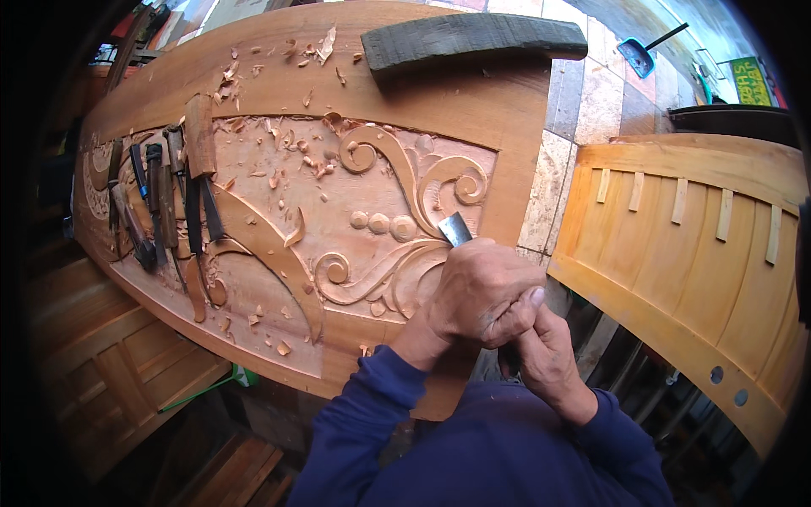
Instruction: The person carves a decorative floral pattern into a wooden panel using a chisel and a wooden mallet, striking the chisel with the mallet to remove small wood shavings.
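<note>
Both my hands are closed around one carving chisel [455,229]; its short, wide metal blade sticks out past the fingers. My left hand [477,287] wraps it close to the blade, and my right hand [549,351] grips farther back, pressed against the left. Most of the handle is hidden by my fingers. The blade's tip touches or hovers just over a carved scroll [463,182] at the right end of the wooden panel [515,182]; I cannot tell which. Left of the blade, a row of carved round beads [379,223] lies between the upper scroll and a lower scroll [338,269].
Several chisels lie bunched on the panel's left, beside a wooden mallet [200,139]. A dark wooden block [473,38] rests along the far edge. Wood shavings [317,165] are scattered about. Another wooden panel [676,253] stands at right; a blue dustpan [635,57] is on the tiles.
</note>
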